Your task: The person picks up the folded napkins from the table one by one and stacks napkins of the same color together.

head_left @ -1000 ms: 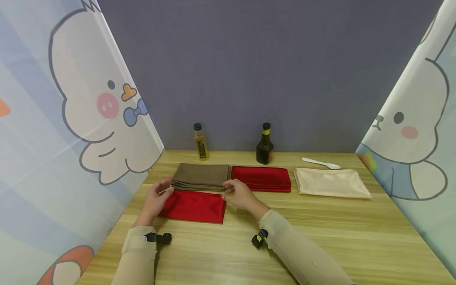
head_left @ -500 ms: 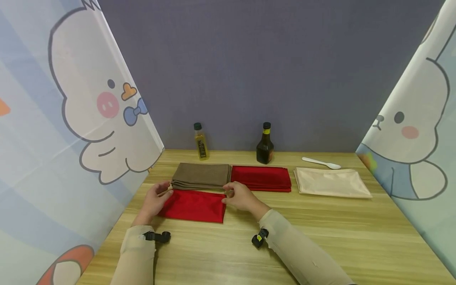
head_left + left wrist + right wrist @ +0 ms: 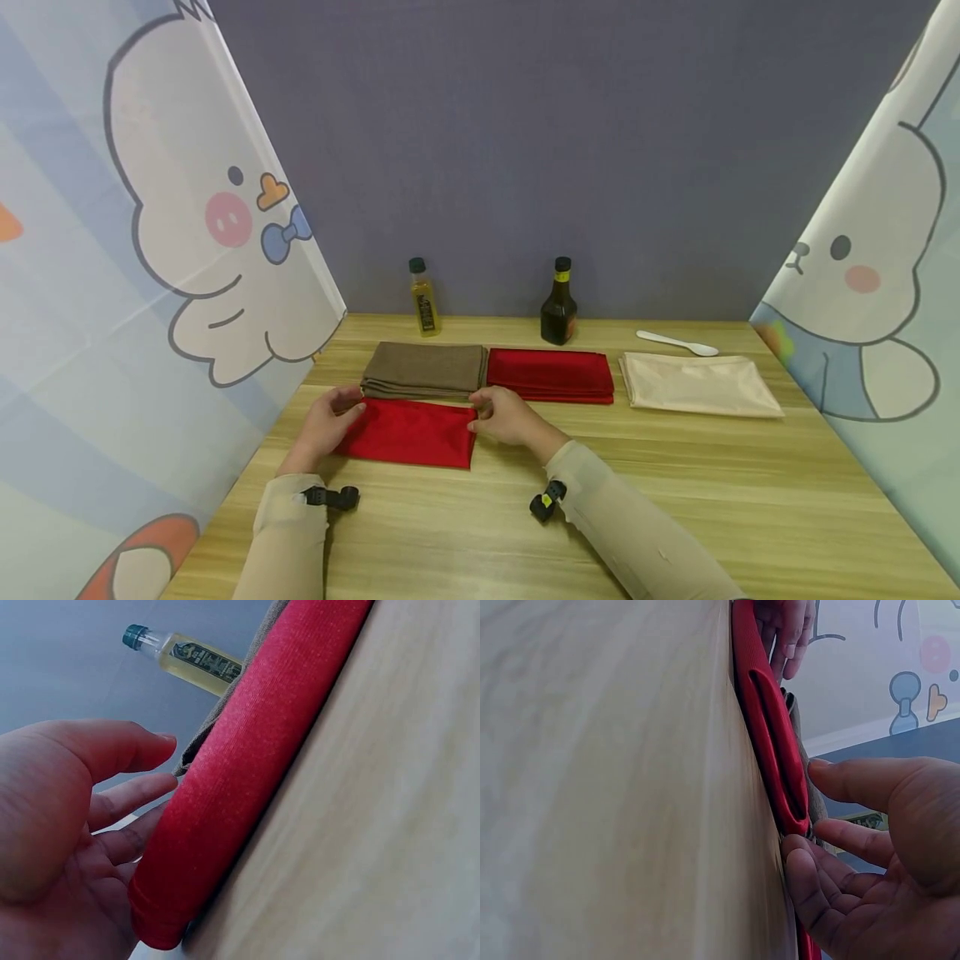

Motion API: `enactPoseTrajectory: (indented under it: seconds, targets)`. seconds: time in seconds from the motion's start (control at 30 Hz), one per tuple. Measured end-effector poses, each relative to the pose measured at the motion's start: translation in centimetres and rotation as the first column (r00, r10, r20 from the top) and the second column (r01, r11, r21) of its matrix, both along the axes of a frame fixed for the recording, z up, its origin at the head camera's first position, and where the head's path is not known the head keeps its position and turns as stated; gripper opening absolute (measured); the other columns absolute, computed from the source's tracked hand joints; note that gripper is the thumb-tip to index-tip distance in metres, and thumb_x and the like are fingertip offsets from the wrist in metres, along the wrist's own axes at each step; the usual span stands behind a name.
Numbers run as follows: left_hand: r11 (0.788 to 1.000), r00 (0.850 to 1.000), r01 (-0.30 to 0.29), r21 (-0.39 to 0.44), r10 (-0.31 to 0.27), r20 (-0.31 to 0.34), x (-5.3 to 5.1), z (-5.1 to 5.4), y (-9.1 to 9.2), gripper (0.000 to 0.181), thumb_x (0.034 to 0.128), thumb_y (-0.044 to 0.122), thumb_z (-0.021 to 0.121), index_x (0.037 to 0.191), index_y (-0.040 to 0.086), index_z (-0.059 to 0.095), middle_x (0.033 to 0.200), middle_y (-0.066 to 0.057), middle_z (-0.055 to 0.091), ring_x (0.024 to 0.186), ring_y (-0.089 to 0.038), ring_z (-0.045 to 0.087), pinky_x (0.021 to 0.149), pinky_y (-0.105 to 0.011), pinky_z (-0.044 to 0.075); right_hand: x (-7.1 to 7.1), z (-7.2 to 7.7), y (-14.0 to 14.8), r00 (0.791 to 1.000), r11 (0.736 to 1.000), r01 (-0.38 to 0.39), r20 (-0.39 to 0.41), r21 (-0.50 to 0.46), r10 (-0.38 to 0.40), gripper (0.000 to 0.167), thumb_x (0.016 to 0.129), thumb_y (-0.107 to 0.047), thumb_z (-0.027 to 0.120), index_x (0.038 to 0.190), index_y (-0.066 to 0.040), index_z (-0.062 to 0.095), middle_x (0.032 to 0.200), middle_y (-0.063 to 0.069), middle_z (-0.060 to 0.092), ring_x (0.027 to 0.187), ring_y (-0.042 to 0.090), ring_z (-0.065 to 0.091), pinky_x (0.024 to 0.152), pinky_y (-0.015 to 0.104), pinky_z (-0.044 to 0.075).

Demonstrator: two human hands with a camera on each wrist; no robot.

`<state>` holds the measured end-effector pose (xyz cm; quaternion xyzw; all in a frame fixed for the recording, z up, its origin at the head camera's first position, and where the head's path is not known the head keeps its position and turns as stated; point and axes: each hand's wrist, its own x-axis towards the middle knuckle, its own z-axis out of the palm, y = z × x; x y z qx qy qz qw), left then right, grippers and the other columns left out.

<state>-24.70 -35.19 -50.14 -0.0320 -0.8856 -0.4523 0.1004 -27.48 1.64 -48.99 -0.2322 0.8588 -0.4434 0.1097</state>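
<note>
A bright red folded cloth (image 3: pixel 408 433) lies flat on the table in the head view, just in front of a folded brown cloth (image 3: pixel 423 369). My left hand (image 3: pixel 324 427) is at its left end, fingers loosely bent. The left wrist view shows the thumb apart from the red cloth (image 3: pixel 240 765) and the other fingers partly hidden behind its edge. At the right end is my right hand (image 3: pixel 510 417). In the right wrist view its fingertips touch or nearly touch the corner of the layered red cloth (image 3: pixel 776 742), thumb spread away from the fingers.
Beside the brown cloth lies a dark red folded cloth (image 3: pixel 550 377). Further right are a cream folded cloth (image 3: pixel 697 385) and a white spoon (image 3: pixel 677 342). An oil bottle (image 3: pixel 424 304) and a dark sauce bottle (image 3: pixel 558 308) stand upright along the back wall.
Both hands have shifted only slightly, staying at the ends of the bright red cloth. My right fingers have lowered a little at its corner. The cloths and bottles look the same.
</note>
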Motion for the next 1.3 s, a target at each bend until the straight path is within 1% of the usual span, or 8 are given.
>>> enactPoseTrajectory:
  seconds: [0.07, 0.23, 0.4, 0.67, 0.83, 0.93, 1.1, 1.3]
  targets:
    - [1.0, 1.0, -0.001, -0.006, 0.001, 0.003, 0.01, -0.01, 0.01, 0.039, 0.1011, 0.009, 0.071, 0.133, -0.01, 0.061, 0.127, -0.028, 0.067, 0.119, -0.041, 0.065, 0.098, -0.033, 0.052, 0.0, -0.04, -0.03, 1.0, 1.0, 0.001, 0.001, 0.002, -0.001, 0.047, 0.092, -0.017, 0.084, 0.134, -0.007, 0.067, 0.129, 0.006, 0.066, 0.103, 0.017, 0.065, 0.084, 0.035, 0.057]
    - [1.0, 1.0, 0.02, -0.015, -0.02, 0.005, -0.03, -0.25, -0.02, 0.038, 0.0987, 0.007, 0.073, 0.131, -0.011, 0.062, 0.124, -0.027, 0.069, 0.115, -0.041, 0.067, 0.094, -0.033, 0.054, -0.02, -0.07, -0.09, 1.0, 1.0, -0.003, -0.002, 0.01, 0.003, 0.046, 0.09, -0.016, 0.085, 0.133, -0.008, 0.069, 0.127, 0.005, 0.066, 0.1, 0.016, 0.064, 0.082, 0.032, 0.056]
    - [0.999, 0.998, 0.043, 0.015, -0.043, 0.042, 0.1, -0.24, -0.02, 0.039, 0.097, 0.006, 0.075, 0.132, -0.008, 0.064, 0.128, -0.026, 0.068, 0.115, -0.04, 0.067, 0.092, -0.027, 0.054, 0.09, 0.03, -0.11, 1.0, 0.999, -0.009, -0.002, 0.033, 0.009, 0.049, 0.087, -0.015, 0.088, 0.131, -0.008, 0.069, 0.127, 0.005, 0.067, 0.099, 0.016, 0.062, 0.083, 0.032, 0.055]
    - [0.997, 0.993, 0.076, 0.001, -0.076, 0.094, 0.26, -0.26, 0.13, 0.044, 0.0938, 0.007, 0.08, 0.134, -0.003, 0.065, 0.135, -0.023, 0.066, 0.116, -0.039, 0.067, 0.094, -0.036, 0.057, 0.05, 0.07, -0.09, 1.0, 0.996, 0.001, -0.027, 0.089, 0.002, 0.049, 0.081, -0.01, 0.091, 0.126, -0.01, 0.071, 0.117, 0.004, 0.067, 0.092, 0.015, 0.06, 0.08, 0.032, 0.054]
    - [0.996, 0.989, 0.084, 0.0, -0.083, 0.125, 0.3, -0.28, 0.31, 0.045, 0.0904, 0.005, 0.083, 0.133, 0.0, 0.068, 0.133, -0.019, 0.068, 0.115, -0.036, 0.067, 0.09, -0.026, 0.055, 0.05, 0.09, -0.08, 1.0, 0.994, 0.004, -0.03, 0.109, -0.001, 0.047, 0.081, -0.011, 0.091, 0.124, -0.011, 0.072, 0.115, 0.003, 0.065, 0.091, 0.015, 0.059, 0.08, 0.033, 0.053]
    - [0.995, 0.987, 0.097, -0.016, -0.095, 0.127, 0.36, -0.25, 0.37, 0.045, 0.0897, 0.004, 0.083, 0.132, -0.001, 0.068, 0.133, -0.019, 0.068, 0.114, -0.035, 0.066, 0.089, -0.024, 0.053, 0.1, 0.14, -0.1, 0.999, 0.992, -0.001, -0.037, 0.13, 0.006, 0.047, 0.082, -0.014, 0.091, 0.124, -0.01, 0.072, 0.114, 0.003, 0.064, 0.091, 0.015, 0.058, 0.08, 0.033, 0.053]
    - [0.994, 0.988, 0.1, -0.034, -0.095, 0.123, 0.3, -0.29, 0.51, 0.044, 0.0883, 0.002, 0.083, 0.13, -0.001, 0.069, 0.132, -0.019, 0.068, 0.11, -0.034, 0.066, 0.09, -0.032, 0.053, 0.15, 0.17, -0.16, 0.998, 0.987, -0.01, -0.061, 0.162, 0.02, 0.051, 0.08, -0.021, 0.094, 0.125, -0.009, 0.073, 0.112, 0.001, 0.062, 0.091, 0.015, 0.057, 0.08, 0.032, 0.052]
    - [0.991, 0.986, 0.11, -0.071, -0.1, 0.131, 0.26, -0.25, 0.6, 0.041, 0.0892, 0.006, 0.084, 0.129, 0.004, 0.072, 0.131, -0.018, 0.068, 0.112, -0.031, 0.065, 0.094, -0.041, 0.051, 0.3, 0.27, -0.16, 0.997, 0.985, -0.013, -0.069, 0.174, 0.026, 0.052, 0.079, -0.018, 0.094, 0.125, -0.009, 0.073, 0.108, 0.0, 0.059, 0.088, 0.015, 0.056, 0.079, 0.032, 0.051]
